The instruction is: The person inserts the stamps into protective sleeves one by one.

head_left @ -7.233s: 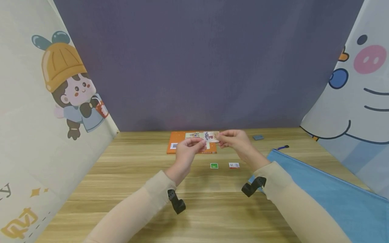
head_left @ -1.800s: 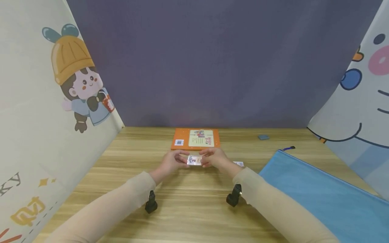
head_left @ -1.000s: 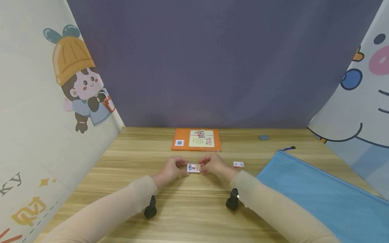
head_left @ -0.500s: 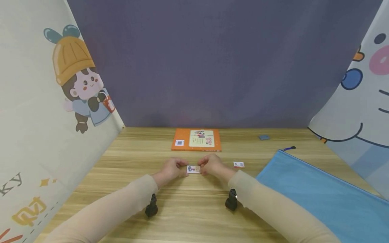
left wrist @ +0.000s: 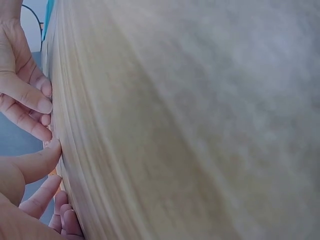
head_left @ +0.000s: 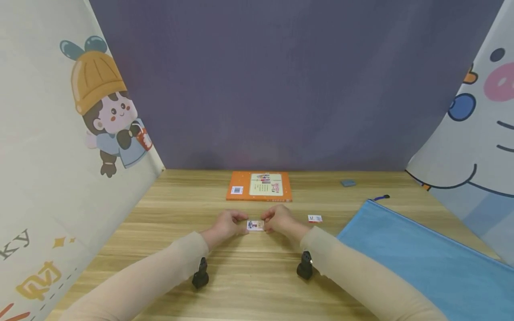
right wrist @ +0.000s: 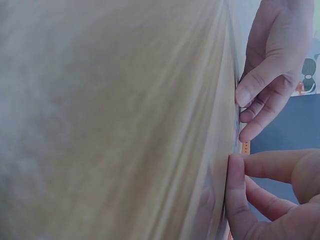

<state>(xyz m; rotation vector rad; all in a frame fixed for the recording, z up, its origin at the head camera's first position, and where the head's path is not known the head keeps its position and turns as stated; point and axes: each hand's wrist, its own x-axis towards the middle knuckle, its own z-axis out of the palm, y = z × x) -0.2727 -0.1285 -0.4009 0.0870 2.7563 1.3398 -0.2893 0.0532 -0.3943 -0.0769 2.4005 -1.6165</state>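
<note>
A small picture card (head_left: 254,225) lies flat at the middle of the table, a printed figure on its left part. My left hand (head_left: 227,224) holds its left end between thumb and fingers. At the opposite end my right hand (head_left: 279,220) holds it the same way. Both wrist views look low across the wood; there the left hand (left wrist: 30,185) and right hand (right wrist: 280,190) have fingertips down at table level, and the card is mostly hidden. A second small card (head_left: 315,218), white with a red edge, rests to the right of my right hand.
Behind the hands lies an orange book (head_left: 241,179) with a barcode. A small grey-blue block (head_left: 348,183) sits at the back right. The blue zip pouch (head_left: 421,258) covers the table's right side. A dark curtain (head_left: 257,84) closes off the back.
Both hands have brought the card from up in front of the book down toward me onto the table. Over the last half second they hardly move. The green card seen earlier is out of sight.
</note>
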